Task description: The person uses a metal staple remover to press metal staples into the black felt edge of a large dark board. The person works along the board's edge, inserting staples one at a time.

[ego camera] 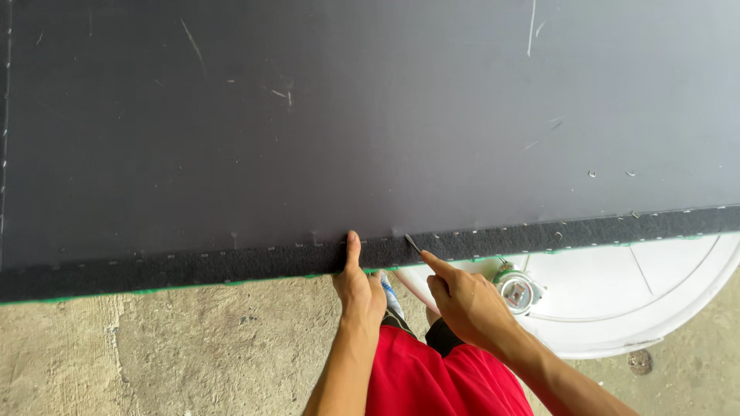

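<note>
A large dark grey fabric-covered panel [370,115] fills the upper view. Along its near edge runs a strip of black felt [193,266] fixed with a row of staples. My left hand [357,289] presses its thumb against the felt strip at the panel's edge, fingers curled below. My right hand [462,296] holds a thin dark blade-like tool [413,244], its tip touching the felt strip just right of my left thumb.
A thin green layer shows under the felt edge [154,291]. A white round object [647,296] with a metal part [516,291] at its centre lies on the concrete floor [154,354] at the right. My red shorts [432,381] show below.
</note>
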